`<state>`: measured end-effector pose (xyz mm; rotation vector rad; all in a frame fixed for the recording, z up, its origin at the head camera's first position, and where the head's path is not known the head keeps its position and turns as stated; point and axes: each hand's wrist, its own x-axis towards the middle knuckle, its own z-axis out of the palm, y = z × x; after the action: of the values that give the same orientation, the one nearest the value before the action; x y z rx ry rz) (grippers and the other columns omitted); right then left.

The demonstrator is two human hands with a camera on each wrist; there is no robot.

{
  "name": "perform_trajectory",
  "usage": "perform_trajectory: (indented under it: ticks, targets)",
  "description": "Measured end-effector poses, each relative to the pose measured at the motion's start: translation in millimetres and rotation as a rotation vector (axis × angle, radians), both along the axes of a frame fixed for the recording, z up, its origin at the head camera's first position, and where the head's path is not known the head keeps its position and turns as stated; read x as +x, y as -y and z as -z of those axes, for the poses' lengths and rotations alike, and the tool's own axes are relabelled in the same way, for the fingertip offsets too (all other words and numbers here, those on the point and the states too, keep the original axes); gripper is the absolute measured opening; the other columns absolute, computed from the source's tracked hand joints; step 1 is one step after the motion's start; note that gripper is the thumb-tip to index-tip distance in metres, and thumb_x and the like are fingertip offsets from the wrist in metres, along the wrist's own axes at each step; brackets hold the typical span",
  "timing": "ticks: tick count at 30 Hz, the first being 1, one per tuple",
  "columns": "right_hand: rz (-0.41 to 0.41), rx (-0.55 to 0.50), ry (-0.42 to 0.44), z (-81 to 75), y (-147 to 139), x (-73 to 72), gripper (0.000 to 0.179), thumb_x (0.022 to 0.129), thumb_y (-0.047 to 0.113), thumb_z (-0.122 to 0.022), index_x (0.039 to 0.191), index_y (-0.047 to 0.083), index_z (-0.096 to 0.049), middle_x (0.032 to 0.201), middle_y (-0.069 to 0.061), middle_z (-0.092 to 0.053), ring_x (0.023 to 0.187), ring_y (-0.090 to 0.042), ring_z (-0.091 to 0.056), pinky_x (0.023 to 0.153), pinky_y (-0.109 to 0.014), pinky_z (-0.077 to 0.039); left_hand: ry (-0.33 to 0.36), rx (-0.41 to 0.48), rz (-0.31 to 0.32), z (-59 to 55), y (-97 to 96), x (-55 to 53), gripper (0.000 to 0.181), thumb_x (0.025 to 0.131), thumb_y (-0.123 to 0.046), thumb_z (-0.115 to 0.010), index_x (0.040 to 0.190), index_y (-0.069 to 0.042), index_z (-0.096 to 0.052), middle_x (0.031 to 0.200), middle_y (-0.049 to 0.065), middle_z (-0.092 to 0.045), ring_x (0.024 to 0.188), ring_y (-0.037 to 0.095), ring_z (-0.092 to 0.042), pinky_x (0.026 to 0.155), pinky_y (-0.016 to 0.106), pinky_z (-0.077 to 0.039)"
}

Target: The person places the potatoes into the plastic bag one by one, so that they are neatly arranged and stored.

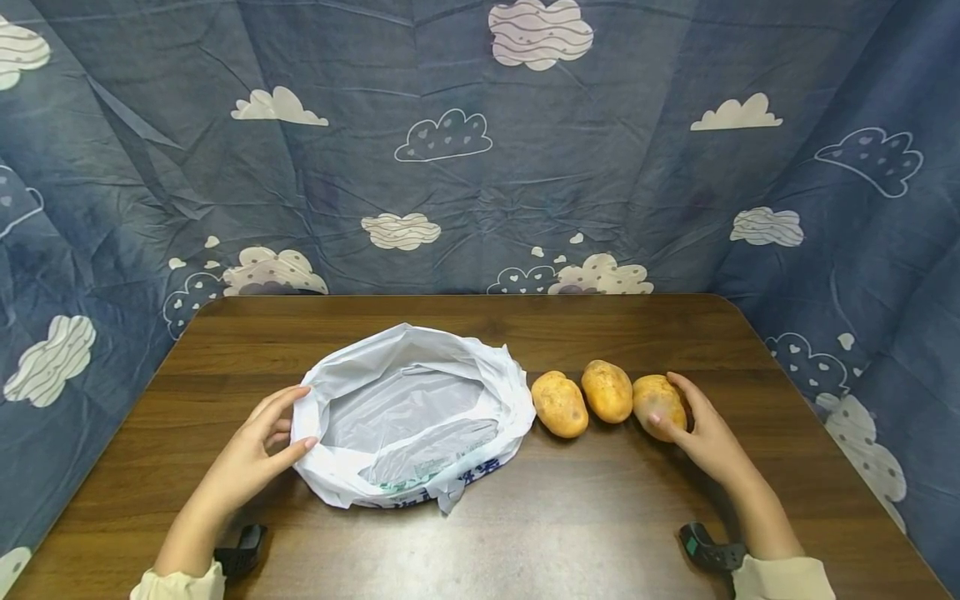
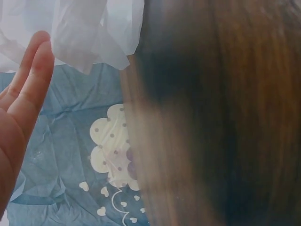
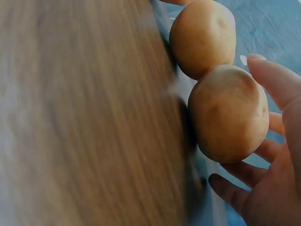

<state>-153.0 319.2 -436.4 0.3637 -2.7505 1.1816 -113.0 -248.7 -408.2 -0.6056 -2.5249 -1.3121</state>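
Observation:
A white plastic bag [image 1: 408, 492] lies on the table with its wide mouth facing up. My left hand [image 1: 251, 450] is at the bag's left rim, thumb and fingers spread apart and fingertips against the plastic. In the left wrist view, the straight fingers [image 2: 35, 77] reach to the bag [image 2: 89, 33]. To the right, three potatoes sit in a row: a left potato [image 1: 559, 405], a middle potato [image 1: 607, 392] and a right potato [image 1: 654, 396]. Around the right potato [image 3: 230, 113] my right hand [image 1: 708, 437] is spread, with its thumb in front and fingers on the far side.
The brown wooden table [image 1: 570, 525] has rounded far corners. Behind and beside it hangs a blue cloth [image 1: 450, 192] with a cloud pattern. Each wrist wears a dark strap, the left strap [image 1: 242, 550] and the right strap [image 1: 708, 550].

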Motion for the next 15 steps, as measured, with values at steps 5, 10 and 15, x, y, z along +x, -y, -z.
perform_trajectory:
  ticks: [5,10,15]
  targets:
    - [0.035,-0.019,0.026,5.3,-0.7,-0.7,0.072,0.082,0.02,-0.066,0.138,0.002,-0.025,0.133,-0.028,-0.029,0.118,-0.045,-0.028,0.088,-0.063,-0.026,0.005,0.022,-0.002,0.8,0.1,0.0,0.063,0.075,0.007,-0.067,0.131,-0.001,-0.04,0.13,0.016,-0.036,0.081,0.009,-0.053,0.076,0.01,-0.043]
    - [0.056,-0.056,0.04,10.3,-1.8,-0.4,0.072,0.083,0.021,-0.066,0.139,0.004,-0.025,0.13,-0.025,-0.035,0.111,-0.039,-0.036,0.085,-0.055,-0.032,0.022,0.033,-0.001,0.3,0.7,0.4,0.061,0.077,0.006,-0.066,0.131,-0.001,-0.04,0.13,0.015,-0.036,0.081,0.009,-0.053,0.076,0.011,-0.044]
    - [0.099,-0.054,0.059,11.7,-0.6,1.6,0.072,0.083,0.025,-0.066,0.14,0.007,-0.025,0.128,-0.023,-0.038,0.108,-0.036,-0.041,0.081,-0.047,-0.037,0.036,0.033,-0.002,0.4,1.4,0.4,0.06,0.078,0.005,-0.066,0.131,-0.001,-0.04,0.13,0.015,-0.036,0.08,0.009,-0.053,0.075,0.011,-0.044]
